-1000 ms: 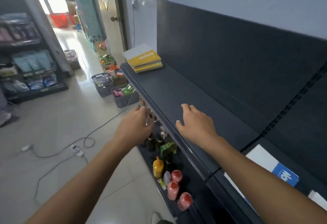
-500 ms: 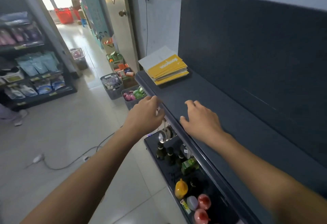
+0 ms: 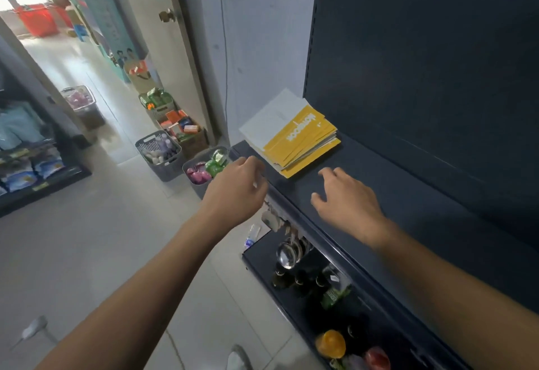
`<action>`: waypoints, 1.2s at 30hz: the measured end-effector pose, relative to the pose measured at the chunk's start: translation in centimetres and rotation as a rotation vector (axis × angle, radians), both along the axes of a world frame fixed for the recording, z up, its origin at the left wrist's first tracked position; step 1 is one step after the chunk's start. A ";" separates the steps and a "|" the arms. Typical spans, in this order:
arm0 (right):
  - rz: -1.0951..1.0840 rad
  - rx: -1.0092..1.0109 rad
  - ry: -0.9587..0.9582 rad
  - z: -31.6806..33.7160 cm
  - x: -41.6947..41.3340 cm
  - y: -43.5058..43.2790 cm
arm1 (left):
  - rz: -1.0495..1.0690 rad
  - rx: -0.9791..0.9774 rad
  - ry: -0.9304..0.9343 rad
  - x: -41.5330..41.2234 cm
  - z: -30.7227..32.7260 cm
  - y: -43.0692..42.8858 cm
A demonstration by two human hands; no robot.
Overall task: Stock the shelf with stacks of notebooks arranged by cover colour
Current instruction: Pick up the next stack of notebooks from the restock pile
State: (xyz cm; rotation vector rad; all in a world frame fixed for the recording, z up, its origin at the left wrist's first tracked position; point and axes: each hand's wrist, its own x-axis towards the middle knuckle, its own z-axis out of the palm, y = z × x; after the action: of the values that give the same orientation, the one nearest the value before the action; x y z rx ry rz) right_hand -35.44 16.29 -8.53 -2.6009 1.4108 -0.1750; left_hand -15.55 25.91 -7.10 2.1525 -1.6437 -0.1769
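From the head camera, a stack of notebooks [image 3: 294,136] with yellow covers and a white one showing at its far side lies flat on the dark shelf [image 3: 423,209], at the shelf's far end beside the wall, about 1 o'clock from the middle of the view. The right hand [image 3: 347,197] is over the shelf top with its fingers loosely spread and nothing in them; the stack is at its 11 o'clock, near but apart. Whether the palm touches the shelf cannot be told. The left hand [image 3: 236,191] is at the shelf's front edge, fingers loosely bent, empty, with the stack at its 1 o'clock, not touching. At 5 o'clock a lower shelf [image 3: 262,255] holds dark bottles [image 3: 297,279]. At 10 o'clock grey baskets [image 3: 160,150] of goods stand on the tiled floor [image 3: 87,253] along the wall.
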 end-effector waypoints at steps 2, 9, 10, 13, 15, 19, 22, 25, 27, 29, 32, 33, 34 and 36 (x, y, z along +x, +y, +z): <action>-0.069 0.011 0.011 0.2 2.2 -1.0 | -0.033 -0.007 0.002 2.9 0.2 -1.3; -0.232 -0.004 -0.024 0.7 7.5 -3.9 | -0.093 -0.022 0.010 10.0 0.2 -5.9; -0.254 -0.012 -0.031 0.7 8.0 -4.3 | -0.109 -0.019 0.008 10.5 0.1 -6.5; -0.333 -0.012 -0.034 0.8 9.6 -5.8 | -0.162 -0.015 0.011 12.0 0.2 -8.9; -0.380 0.008 -0.027 0.7 10.7 -6.8 | -0.202 -0.037 0.014 12.8 0.2 -10.6; -0.461 0.019 -0.054 0.0 12.1 -8.6 | -0.273 -0.062 0.005 13.7 -0.1 -14.6; -0.550 0.025 -0.101 -0.8 12.4 -9.9 | -0.302 -0.088 -0.021 14.0 -0.1 -18.0; -0.643 0.017 -0.126 -1.4 12.3 -10.7 | -0.333 -0.102 -0.055 13.9 -0.1 -21.0; -0.695 0.007 -0.144 -1.3 12.0 -11.1 | -0.348 -0.089 -0.088 13.7 -0.2 -22.6; -0.742 0.011 -0.153 -0.9 11.8 -11.1 | -0.354 -0.016 -0.119 13.3 -0.2 -23.7; -0.796 0.022 -0.140 -0.6 11.6 -10.8 | -0.383 0.113 -0.192 12.8 -0.5 -25.0; -0.812 0.037 -0.141 -0.6 11.7 -10.6 | -0.396 0.136 -0.209 12.6 -0.7 -25.4; -0.822 0.066 -0.146 -0.6 11.8 -10.4 | -0.411 0.149 -0.224 12.4 -0.9 -25.7; -0.808 0.151 -0.176 -0.9 12.4 -9.7 | -0.442 0.165 -0.248 12.1 -1.2 -26.0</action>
State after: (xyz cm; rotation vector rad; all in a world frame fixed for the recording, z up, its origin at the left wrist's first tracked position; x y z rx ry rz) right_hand -23.00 6.63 -9.41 -1.7131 2.2040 -0.3658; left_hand -3.44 -0.11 -8.32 1.9537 -2.3102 -0.1854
